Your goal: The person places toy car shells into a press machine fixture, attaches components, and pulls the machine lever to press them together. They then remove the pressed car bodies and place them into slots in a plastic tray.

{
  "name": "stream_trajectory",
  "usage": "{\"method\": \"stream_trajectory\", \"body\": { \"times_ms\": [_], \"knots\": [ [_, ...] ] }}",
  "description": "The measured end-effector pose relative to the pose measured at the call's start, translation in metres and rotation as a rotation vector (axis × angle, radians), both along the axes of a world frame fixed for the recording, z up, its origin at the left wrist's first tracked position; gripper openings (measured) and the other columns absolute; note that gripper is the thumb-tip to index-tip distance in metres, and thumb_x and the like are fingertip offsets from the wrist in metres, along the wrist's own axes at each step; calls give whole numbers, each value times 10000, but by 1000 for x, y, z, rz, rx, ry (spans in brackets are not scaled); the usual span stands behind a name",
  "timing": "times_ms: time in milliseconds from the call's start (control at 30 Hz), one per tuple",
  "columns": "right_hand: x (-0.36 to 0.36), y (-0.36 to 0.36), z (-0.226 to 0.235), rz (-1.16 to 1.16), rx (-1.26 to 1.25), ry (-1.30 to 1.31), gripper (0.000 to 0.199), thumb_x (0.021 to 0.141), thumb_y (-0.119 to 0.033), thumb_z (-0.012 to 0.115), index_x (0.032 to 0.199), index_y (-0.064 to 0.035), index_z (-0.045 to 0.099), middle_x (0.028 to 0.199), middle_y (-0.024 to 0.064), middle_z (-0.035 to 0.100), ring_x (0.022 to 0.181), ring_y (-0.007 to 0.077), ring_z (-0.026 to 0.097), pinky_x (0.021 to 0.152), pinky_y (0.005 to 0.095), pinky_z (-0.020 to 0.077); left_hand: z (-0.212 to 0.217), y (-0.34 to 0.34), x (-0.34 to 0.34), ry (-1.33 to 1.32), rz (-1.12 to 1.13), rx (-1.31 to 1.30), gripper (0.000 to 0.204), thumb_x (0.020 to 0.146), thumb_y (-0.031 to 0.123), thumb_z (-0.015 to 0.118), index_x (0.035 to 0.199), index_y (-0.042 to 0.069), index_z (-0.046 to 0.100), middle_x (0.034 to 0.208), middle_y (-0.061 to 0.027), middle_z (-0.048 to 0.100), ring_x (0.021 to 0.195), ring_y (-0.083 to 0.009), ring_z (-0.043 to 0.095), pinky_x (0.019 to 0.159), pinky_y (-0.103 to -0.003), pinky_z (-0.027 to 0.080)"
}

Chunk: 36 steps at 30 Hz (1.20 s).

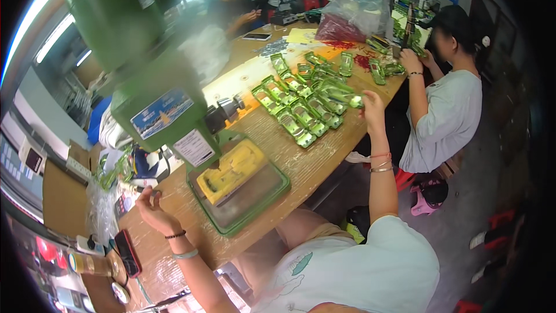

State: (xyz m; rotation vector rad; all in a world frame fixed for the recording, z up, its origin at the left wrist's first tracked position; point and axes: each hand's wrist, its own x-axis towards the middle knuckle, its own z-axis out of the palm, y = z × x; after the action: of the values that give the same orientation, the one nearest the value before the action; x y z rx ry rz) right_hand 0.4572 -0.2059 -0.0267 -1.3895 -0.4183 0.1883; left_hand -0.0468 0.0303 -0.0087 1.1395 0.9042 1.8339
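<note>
Left hand (152,208): your fingers spread, empty, left of press (168,98).
Right hand (370,110): fingers pinch green part (354,101).
Progress: green parts (301,110) rowed right of press; yellow fixture (231,171) unloaded.

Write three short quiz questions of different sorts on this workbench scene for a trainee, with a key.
1. True or false: the right hand reaches the green packs on the wooden table.
2. What lies on the green press base? A) yellow fixture B) red bowl C) blue cup
3. Fill in: the left hand rests near a red ____.

Key: 1 true; 2 A; 3 phone.
</note>
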Motion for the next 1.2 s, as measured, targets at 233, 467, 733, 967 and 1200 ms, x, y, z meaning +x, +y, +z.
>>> {"method": "stream_trajectory", "body": {
  "times_ms": [233,467,733,967,1200],
  "knots": [
    [77,-7,-51,-443,-112,-6,352,885,-163,565,1182,2,474,860,129,608,529,133,588,407,255,456,3,-4,-2,126,64,26,404,987,311,300,867,33,567,1035,-116,587,967,-185,522,800,-312,443],
    [-11,-3,-46,-270,-346,-430,353,867,-185,573,1165,-5,513,918,157,619,700,223,619,592,335,487,-1,-7,-1,214,84,76,424,989,313,297,874,17,577,1041,-118,587,972,-184,521,806,-308,430],
    [-83,-13,-86,-329,-289,-876,93,831,-67,547,871,-7,606,1036,161,610,1048,344,539,917,410,410,-2,-8,0,341,138,204,387,968,271,309,942,-2,582,1070,-121,564,1005,-216,523,806,-329,452],
    [-114,-28,-97,-248,-322,-795,222,891,-91,468,1076,-34,577,1279,176,496,1251,351,399,1027,394,343,24,-27,-3,173,296,345,416,978,256,292,1101,-76,512,1112,-179,523,1012,-269,519,824,-377,487],
    [-173,-115,-209,204,-814,-342,245,852,-183,507,1031,-66,626,1008,207,623,935,405,588,805,451,480,35,-35,5,76,332,257,381,952,202,309,1098,-95,498,1116,-200,520,985,-292,539,802,-415,528]
  ]
}}
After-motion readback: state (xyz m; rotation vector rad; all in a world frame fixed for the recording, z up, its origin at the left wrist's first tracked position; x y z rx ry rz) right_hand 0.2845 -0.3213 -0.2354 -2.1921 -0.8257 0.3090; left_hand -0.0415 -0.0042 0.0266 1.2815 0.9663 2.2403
